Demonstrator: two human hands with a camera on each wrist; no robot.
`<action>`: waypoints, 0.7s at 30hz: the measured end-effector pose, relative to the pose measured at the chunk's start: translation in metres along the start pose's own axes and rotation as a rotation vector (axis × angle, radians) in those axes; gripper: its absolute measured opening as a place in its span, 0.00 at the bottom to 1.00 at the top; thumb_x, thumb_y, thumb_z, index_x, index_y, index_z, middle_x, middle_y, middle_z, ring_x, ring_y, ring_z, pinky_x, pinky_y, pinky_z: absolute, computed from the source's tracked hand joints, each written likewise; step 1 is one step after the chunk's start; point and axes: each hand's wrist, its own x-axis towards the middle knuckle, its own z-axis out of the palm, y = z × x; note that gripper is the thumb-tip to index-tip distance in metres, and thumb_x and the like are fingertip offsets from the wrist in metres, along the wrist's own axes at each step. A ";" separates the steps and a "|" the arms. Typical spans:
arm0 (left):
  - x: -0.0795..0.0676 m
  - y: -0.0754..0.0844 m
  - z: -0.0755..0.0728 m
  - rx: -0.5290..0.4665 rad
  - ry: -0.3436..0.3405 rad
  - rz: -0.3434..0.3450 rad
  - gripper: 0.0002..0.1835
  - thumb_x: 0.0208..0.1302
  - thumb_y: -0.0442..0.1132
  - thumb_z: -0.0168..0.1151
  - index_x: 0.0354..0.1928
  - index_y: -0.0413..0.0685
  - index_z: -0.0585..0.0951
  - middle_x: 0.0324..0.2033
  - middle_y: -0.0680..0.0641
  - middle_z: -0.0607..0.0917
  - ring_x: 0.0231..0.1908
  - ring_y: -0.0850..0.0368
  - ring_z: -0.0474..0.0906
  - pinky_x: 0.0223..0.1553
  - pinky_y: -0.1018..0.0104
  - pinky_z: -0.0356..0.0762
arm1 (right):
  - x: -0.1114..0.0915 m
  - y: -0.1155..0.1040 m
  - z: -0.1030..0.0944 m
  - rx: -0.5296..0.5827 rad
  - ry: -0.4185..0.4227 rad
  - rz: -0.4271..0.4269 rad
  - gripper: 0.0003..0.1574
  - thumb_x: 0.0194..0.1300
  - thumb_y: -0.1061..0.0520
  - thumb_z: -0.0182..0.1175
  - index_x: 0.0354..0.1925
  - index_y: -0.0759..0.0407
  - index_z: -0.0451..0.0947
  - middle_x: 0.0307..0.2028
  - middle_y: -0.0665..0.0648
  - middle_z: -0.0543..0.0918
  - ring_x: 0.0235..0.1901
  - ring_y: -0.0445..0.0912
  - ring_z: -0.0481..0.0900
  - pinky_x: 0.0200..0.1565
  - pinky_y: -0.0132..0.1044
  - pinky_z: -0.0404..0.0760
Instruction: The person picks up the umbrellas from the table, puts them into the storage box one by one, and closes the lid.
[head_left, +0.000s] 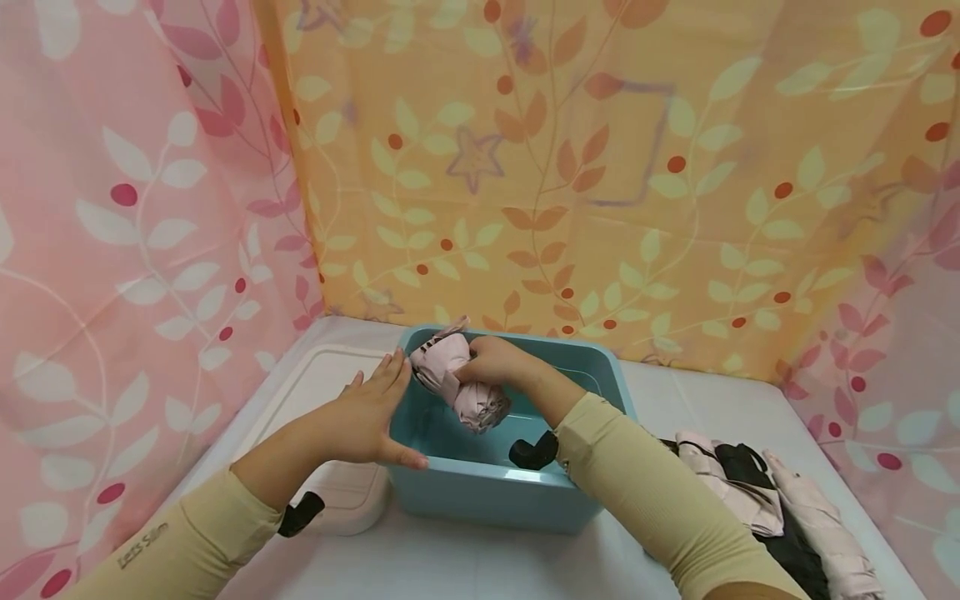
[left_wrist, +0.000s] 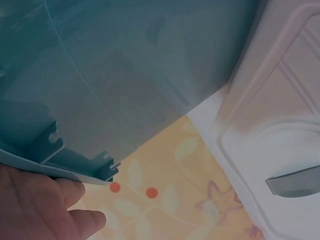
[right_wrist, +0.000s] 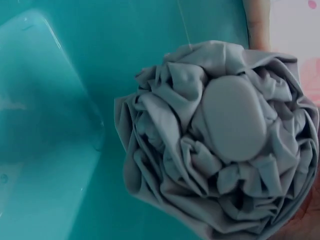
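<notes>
A rolled pale pink folding umbrella (head_left: pixel 442 360) is held over the blue plastic bin (head_left: pixel 487 500), gripped around its middle by my right hand (head_left: pixel 501 362). In the right wrist view the umbrella's end (right_wrist: pixel 235 120) faces the camera, with bunched fabric around a smooth oval cap. My left hand (head_left: pixel 366 418) rests at the bin's left rim with its fingers extended. From the left wrist, the fingers (left_wrist: pixel 85 222) show beside the bin's edge (left_wrist: pixel 75 176). Most of the right hand's fingers are hidden behind the umbrella.
A white lid (head_left: pixel 341 492) lies on the white table left of the bin. Several pink and black folded umbrellas (head_left: pixel 813 525) are piled to the right. Patterned curtains (head_left: pixel 525 167) enclose the back and sides.
</notes>
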 end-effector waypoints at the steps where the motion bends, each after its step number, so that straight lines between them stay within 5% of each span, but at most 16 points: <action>1: 0.000 0.000 0.000 -0.002 0.000 0.000 0.73 0.31 0.82 0.52 0.70 0.39 0.39 0.70 0.41 0.34 0.69 0.46 0.28 0.62 0.37 0.36 | 0.000 0.000 0.000 0.009 -0.002 0.003 0.23 0.55 0.53 0.62 0.47 0.64 0.75 0.36 0.56 0.78 0.31 0.47 0.76 0.31 0.35 0.76; 21: 0.000 0.003 -0.002 -0.019 -0.004 0.020 0.72 0.33 0.80 0.54 0.70 0.38 0.39 0.70 0.40 0.34 0.69 0.44 0.28 0.62 0.36 0.36 | 0.000 0.004 0.000 0.050 -0.062 -0.021 0.24 0.58 0.46 0.62 0.45 0.62 0.75 0.32 0.54 0.80 0.29 0.44 0.78 0.31 0.34 0.77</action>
